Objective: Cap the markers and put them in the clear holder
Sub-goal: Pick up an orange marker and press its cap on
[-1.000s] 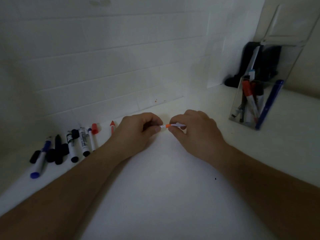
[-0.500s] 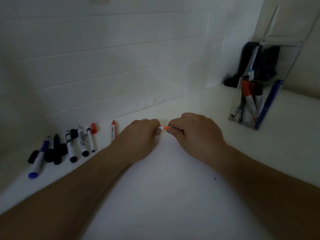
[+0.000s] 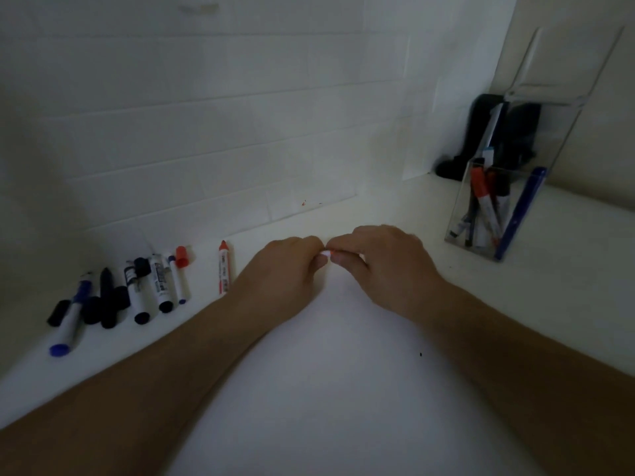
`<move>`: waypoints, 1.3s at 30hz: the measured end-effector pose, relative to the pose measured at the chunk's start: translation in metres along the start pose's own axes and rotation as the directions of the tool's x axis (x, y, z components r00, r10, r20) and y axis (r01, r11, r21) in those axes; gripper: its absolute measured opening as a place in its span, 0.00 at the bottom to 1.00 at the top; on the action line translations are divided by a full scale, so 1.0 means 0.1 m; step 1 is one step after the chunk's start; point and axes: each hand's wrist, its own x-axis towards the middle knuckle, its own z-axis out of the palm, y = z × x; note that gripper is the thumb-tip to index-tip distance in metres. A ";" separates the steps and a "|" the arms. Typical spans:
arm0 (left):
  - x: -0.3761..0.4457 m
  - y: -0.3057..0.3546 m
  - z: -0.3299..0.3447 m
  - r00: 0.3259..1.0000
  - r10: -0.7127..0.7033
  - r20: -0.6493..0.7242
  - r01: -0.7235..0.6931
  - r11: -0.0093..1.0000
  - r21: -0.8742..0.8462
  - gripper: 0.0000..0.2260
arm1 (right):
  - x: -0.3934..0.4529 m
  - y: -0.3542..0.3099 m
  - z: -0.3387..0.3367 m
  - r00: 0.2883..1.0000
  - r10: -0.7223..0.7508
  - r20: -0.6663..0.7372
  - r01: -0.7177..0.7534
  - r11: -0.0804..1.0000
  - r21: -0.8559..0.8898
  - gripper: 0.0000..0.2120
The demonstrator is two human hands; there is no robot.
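Head view: the left hand (image 3: 287,269) and right hand (image 3: 385,266) meet at their fingertips over the white counter (image 3: 326,389), fingers curled and pinching a small orange marker (image 3: 327,253), of which only a sliver shows between them. To the far right stands the clear holder (image 3: 460,214), with several markers upright inside. At the left, near the tiled wall, lie a red marker (image 3: 224,269), a loose red cap (image 3: 182,256) and a row of black and blue markers (image 3: 137,293).
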 end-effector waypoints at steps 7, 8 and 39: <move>-0.02 -0.01 0.00 0.999 -0.010 -0.047 0.004 0.993 -0.118 0.14 | -0.04 0.04 0.00 0.993 -0.031 -0.115 0.007 0.979 -0.206 0.07; -0.03 -0.01 0.00 0.998 -0.025 -0.059 0.017 0.990 -0.144 0.18 | -0.03 0.05 -0.01 0.991 -0.022 -0.131 -0.004 0.980 -0.198 0.06; -0.14 0.11 0.11 0.973 0.223 -0.062 -0.230 0.964 -0.131 0.20 | -0.12 1.15 -1.19 0.877 0.372 -0.305 -0.477 0.756 -0.449 0.12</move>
